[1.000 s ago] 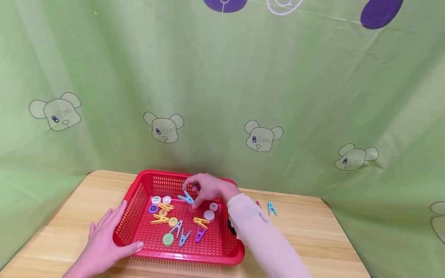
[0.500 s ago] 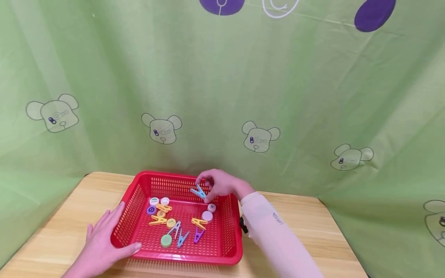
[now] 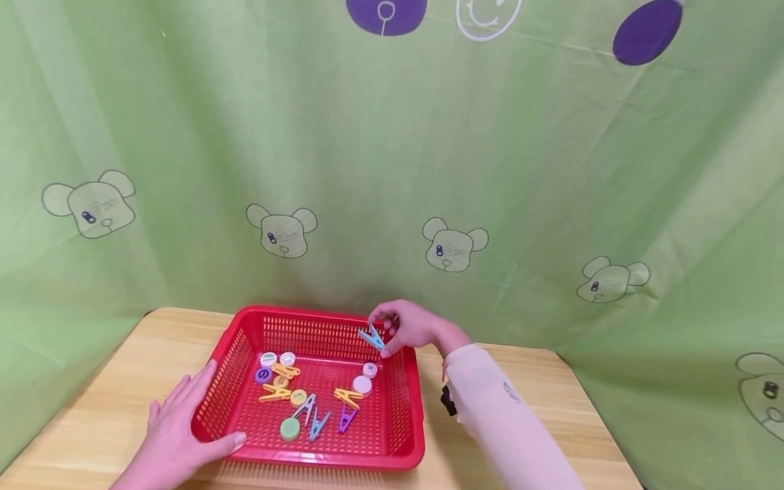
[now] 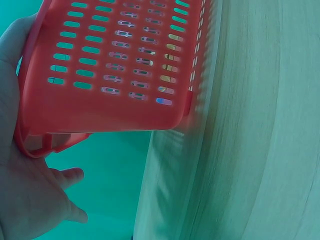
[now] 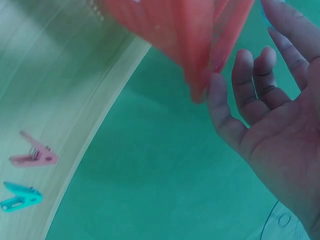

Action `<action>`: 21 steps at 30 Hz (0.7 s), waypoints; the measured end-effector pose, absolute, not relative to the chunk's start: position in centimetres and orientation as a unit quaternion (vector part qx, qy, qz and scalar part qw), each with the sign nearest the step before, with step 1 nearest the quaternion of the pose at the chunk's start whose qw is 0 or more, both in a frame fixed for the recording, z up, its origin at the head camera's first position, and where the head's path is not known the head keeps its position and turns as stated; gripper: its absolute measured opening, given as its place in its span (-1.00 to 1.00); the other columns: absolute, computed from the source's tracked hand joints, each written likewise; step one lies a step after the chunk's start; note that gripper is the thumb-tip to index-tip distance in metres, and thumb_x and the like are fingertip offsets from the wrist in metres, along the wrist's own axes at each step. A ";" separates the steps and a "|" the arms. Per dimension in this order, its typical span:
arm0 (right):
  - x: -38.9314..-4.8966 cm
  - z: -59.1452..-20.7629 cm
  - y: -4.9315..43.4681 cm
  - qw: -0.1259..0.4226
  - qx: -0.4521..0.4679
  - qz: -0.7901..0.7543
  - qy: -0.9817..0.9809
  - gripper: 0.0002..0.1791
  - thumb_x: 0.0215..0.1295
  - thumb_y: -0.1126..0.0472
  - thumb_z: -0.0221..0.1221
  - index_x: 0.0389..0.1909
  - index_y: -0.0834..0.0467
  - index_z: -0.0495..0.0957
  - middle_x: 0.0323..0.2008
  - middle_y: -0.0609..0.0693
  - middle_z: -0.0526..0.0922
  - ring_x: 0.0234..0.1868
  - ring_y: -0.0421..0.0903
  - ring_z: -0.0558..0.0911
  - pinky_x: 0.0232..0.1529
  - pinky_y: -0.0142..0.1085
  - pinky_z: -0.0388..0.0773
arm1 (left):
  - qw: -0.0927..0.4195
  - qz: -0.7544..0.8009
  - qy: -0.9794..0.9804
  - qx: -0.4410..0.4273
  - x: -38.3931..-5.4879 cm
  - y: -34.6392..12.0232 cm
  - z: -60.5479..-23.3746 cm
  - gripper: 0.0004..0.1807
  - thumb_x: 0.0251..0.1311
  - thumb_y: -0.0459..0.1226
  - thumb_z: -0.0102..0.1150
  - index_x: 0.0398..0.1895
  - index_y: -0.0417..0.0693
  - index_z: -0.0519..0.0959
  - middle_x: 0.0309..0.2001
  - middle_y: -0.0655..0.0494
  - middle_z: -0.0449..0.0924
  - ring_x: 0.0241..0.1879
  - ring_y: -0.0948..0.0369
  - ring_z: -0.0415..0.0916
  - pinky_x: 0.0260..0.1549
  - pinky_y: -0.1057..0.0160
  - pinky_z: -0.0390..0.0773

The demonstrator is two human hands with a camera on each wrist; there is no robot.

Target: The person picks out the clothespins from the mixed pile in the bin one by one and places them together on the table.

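In the head view, my right hand (image 3: pixel 415 327) pinches a light blue clothespin (image 3: pixel 371 336) between thumb and fingertips, above the back right corner of the red plastic basket (image 3: pixel 331 460). My left hand (image 3: pixel 174 429) rests at the basket's front left corner, fingers spread along the left side and thumb over the front rim. Inside the basket are several clothespins, among them a purple one (image 3: pixel 347 418) and a yellow one (image 3: pixel 348 397). Several bottle caps lie with them, including a green cap (image 3: pixel 290 429) and a purple cap (image 3: pixel 263 375).
A pink clothespin (image 5: pixel 35 154) and a teal clothespin (image 5: pixel 21 197) lie on the wooden table (image 5: pixel 75 100) in the right wrist view. Behind the table hangs a green curtain (image 3: pixel 361 136) with bear-face prints. A black object (image 3: pixel 449 401) shows beside the right sleeve.
My right hand has moved right, carrying the blue clothespin from above the basket's middle to its back right corner. The left hand stays on the basket. The view has shifted slightly.
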State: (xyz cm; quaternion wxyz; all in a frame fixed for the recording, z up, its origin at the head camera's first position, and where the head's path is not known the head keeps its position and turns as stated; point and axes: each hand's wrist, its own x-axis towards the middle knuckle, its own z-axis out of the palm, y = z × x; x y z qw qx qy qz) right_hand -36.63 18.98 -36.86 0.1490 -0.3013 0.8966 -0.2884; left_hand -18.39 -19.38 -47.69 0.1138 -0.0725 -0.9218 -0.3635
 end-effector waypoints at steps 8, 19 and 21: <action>-36.5 -36.9 21.7 0.135 -0.296 -0.297 0.897 -0.40 -0.06 0.38 0.54 0.09 0.14 0.60 -0.23 0.29 0.51 -0.25 0.06 0.50 -0.22 -0.21 0.52 | 0.082 -0.371 -0.923 -0.057 -18.6 -19.5 -47.6 0.39 -0.13 0.22 0.51 0.63 -0.01 -0.18 0.47 -0.42 0.01 0.39 -0.43 -0.15 0.15 -0.60 -0.44; -36.1 -37.3 25.6 0.132 -0.272 -0.319 0.898 -0.41 -0.03 0.39 0.50 0.10 0.18 0.57 -0.35 0.36 0.46 -0.39 -0.02 0.40 -0.23 -0.15 0.45 | 0.082 -0.370 -0.924 -0.061 -18.6 -19.6 -47.7 0.39 -0.11 0.22 0.49 0.63 0.01 -0.20 0.46 -0.44 0.02 0.38 -0.44 -0.15 0.14 -0.60 -0.43; -36.0 -37.5 26.4 0.128 -0.269 -0.322 0.899 -0.40 -0.03 0.39 0.51 0.10 0.20 0.56 -0.36 0.33 0.46 -0.38 -0.02 0.40 -0.24 -0.15 0.46 | 0.086 -0.368 -0.924 -0.062 -18.6 -19.5 -47.7 0.39 -0.10 0.22 0.49 0.63 0.02 -0.21 0.46 -0.44 0.02 0.38 -0.44 -0.14 0.13 -0.60 -0.44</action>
